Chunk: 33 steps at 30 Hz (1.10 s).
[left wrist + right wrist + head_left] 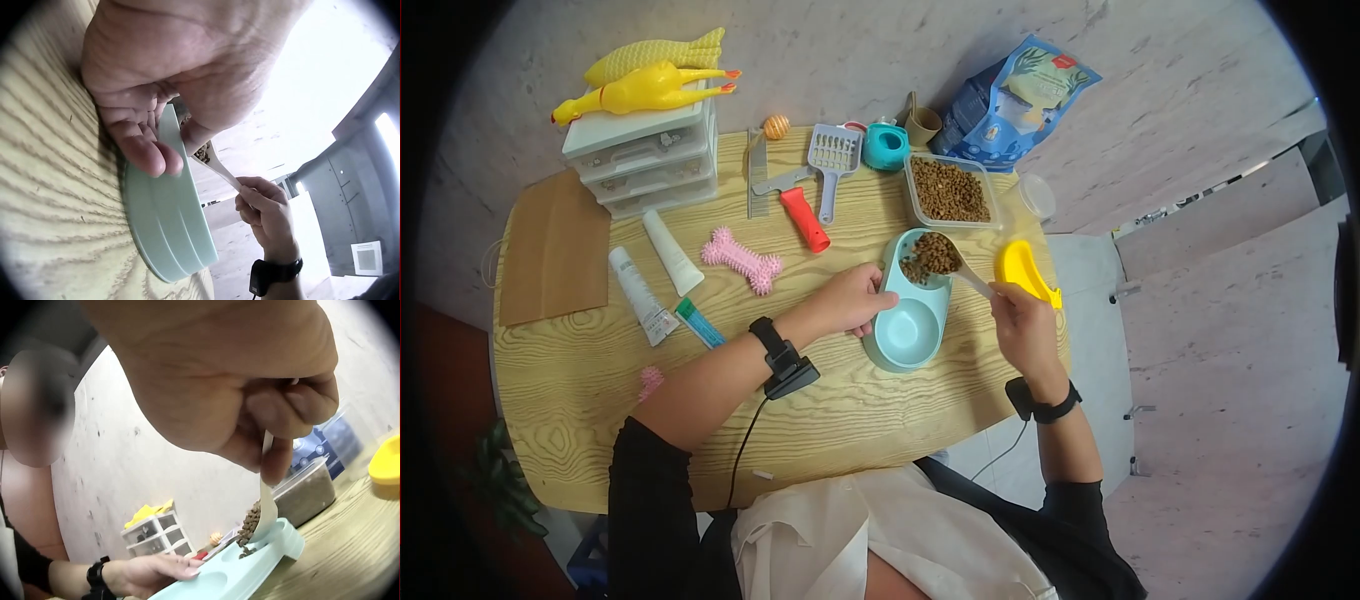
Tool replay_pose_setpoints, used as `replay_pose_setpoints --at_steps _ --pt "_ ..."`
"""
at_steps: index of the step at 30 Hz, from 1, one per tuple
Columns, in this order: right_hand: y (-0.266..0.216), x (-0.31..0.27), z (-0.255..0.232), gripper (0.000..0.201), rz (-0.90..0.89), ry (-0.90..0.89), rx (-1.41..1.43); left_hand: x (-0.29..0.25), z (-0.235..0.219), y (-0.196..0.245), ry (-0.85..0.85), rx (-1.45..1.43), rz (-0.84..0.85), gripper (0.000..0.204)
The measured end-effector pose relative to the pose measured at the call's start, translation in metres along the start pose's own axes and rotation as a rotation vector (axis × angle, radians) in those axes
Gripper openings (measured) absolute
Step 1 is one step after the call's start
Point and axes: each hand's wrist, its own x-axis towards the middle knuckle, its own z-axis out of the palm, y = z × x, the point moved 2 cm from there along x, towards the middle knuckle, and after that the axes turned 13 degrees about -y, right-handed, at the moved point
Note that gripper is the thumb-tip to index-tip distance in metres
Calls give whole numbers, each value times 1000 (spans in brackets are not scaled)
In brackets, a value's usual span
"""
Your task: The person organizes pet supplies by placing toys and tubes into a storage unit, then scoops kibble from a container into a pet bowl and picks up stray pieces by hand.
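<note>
A light-blue double bowl (pixel 906 338) stands on the table, its near compartment bare and some brown kibble (pixel 913 271) in the far one. My left hand (pixel 847 302) grips the bowl's left side, thumb on the rim; in the left wrist view the fingers (pixel 142 150) lie along its outer wall. My right hand (pixel 1027 328) pinches the handle of a white scoop (pixel 972 277) heaped with kibble, tilted over the far compartment. In the right wrist view, kibble (pixel 249 524) lies at the scoop's edge, just above the bowl (pixel 250 573).
Behind the bowl stand a kibble tub (pixel 949 192) and a blue food bag (pixel 1020 105). A yellow curved item (pixel 1027 273) lies right. Leftward are a pink bone toy (pixel 742 260), red tube (pixel 805 220), litter scoop (pixel 834 160), tubes (pixel 671 252) and drawers (pixel 650 160).
</note>
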Motion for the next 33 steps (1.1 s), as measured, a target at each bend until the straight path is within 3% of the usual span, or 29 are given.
replay_pose_setpoints --at_steps 1,4,11,13,17,22,26,28,30,33 --pt "-5 -1 1 15 -116 60 -136 0 0 0 -8 -2 4 42" --pt "-15 -6 3 19 -176 33 -373 0 -1 -3 -16 -7 10 42" --pt "-16 -11 -5 31 -324 66 -666 -2 -1 -2 -15 -3 11 42" --pt "-16 -6 -14 33 -433 157 -734 -1 -1 -2 -18 -1 16 42" --pt "-1 19 -36 35 -391 277 -785 -2 1 -1 -2 -12 28 42" --pt "25 79 -45 33 -281 261 -822 1 1 -4 15 7 33 39" --pt "9 104 -28 23 -279 138 -985 -4 0 -3 25 -10 18 40" --pt "11 111 -15 14 -130 2 -1067 -5 0 -4 23 -17 31 42" --pt "7 115 -12 10 -161 26 -1011 -4 0 -4 22 -15 33 42" --pt "6 123 -15 12 -101 -132 -778 -3 0 -6 16 -12 33 42"
